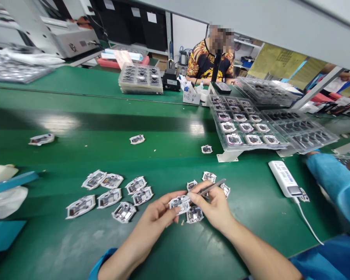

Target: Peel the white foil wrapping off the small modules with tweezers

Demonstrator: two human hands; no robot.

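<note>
I am watching from far away through the head camera. My left grip is clenched, and it is holding a small white-edged part between its thumb and fingers. The part is sitting right between my two grips. My right grip is clenched too, and it is pinching thin metal tweezers while it is pressing on the edge of the part.

One more part is lying just below both grips. A few others are lying just past the right grip. Seven parts are lying in a loose group on the green surface, to the left of the left grip.

Farther past the right grip, a clear tray filled with parts is standing on white legs. A white box with a white cord is lying to the right of the right grip. Another person's blue sleeve is reaching in beside it. Across the surface, a person in a patterned shirt is sitting behind a stack of trays.
</note>
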